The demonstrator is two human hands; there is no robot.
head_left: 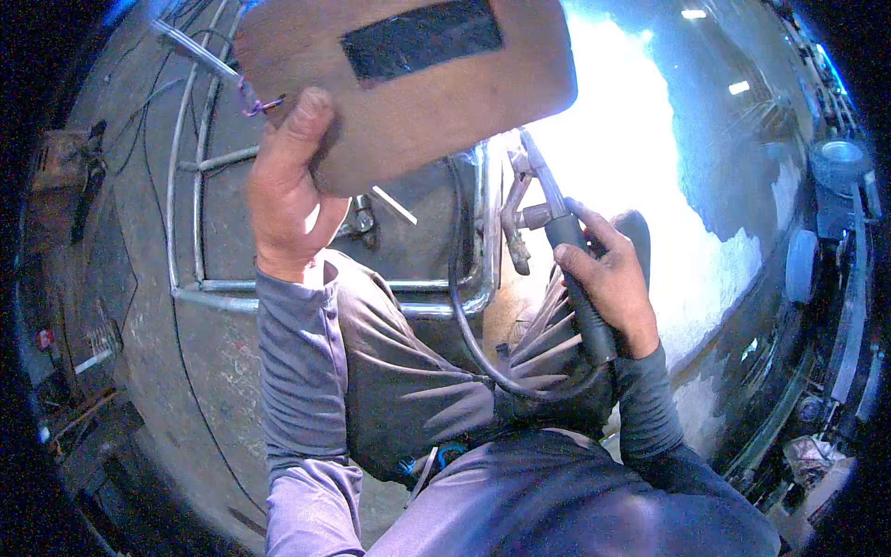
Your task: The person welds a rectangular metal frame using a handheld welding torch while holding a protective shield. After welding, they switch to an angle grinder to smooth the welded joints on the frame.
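My left hand grips a brown hand-held welding shield by its near left edge, thumb on the face towards me; the other fingers are mostly hidden. A dark rectangular window is set in the shield. Wrapped round the black handle of a welding electrode holder is my right hand. The holder's metal jaw end points up beside the shield, and its black cable loops across my lap. White glare hides what lies beyond the jaws. Under the shield lies a shiny tubular metal frame, partly covered.
Thin dark cables run over the concrete floor at the left. Farther left is a brownish box-like object. Wheel-like round parts and long metal pieces line the right edge. My knees are on either side of the cable loop.
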